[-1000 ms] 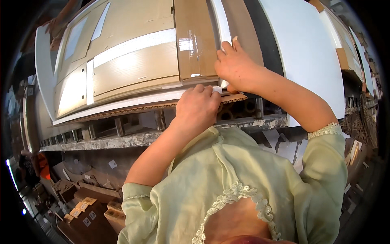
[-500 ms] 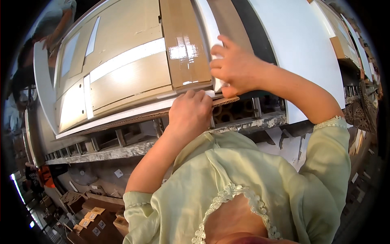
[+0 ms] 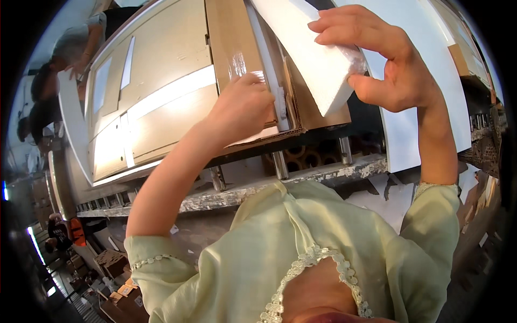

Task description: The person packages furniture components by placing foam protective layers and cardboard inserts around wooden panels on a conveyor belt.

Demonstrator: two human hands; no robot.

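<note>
My right hand (image 3: 385, 59) grips a white foam slab (image 3: 312, 54) by its lower corner and holds it tilted above the bench. My left hand (image 3: 242, 107) is closed on the edge of a brown cardboard flap (image 3: 231, 48), where clear tape shines. The flap belongs to a large flat cardboard package (image 3: 156, 107) with white foam strips, lying on a conveyor bench. Both forearms come up from my pale green sleeves.
Metal rollers (image 3: 280, 164) and a paint-flecked bench edge (image 3: 301, 180) run under the package. A big white panel (image 3: 425, 129) lies to the right. Another person (image 3: 70, 54) stands at the far left end. Cardboard boxes (image 3: 113, 264) sit on the floor at the lower left.
My right hand has lifted from the package edge and now holds the white foam slab up. The left hand shifted onto the taped cardboard flap. The view moved closer to the package.
</note>
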